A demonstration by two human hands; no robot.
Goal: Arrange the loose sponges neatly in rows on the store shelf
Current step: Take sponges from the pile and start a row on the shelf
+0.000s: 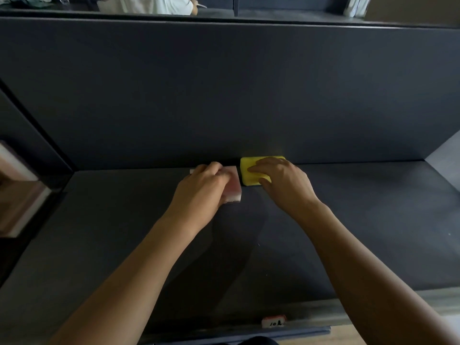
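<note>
A pink sponge (234,188) with a white underside lies on the dark shelf (348,220), close to the back wall. My left hand (202,191) covers most of it, fingers curled over its top and left side. Right beside it, touching or nearly touching, lies a yellow sponge (250,174) against the back wall. My right hand (281,179) lies on top of the yellow sponge with its fingers spread flat and its thumb at the sponge's front edge. Both sponges sit side by side in a row.
The dark back panel (224,95) rises behind the sponges, with side walls at the left (29,145) and right (445,158). A small price label (273,321) is stuck on the shelf's front edge. A higher shelf (273,13) holds pale items.
</note>
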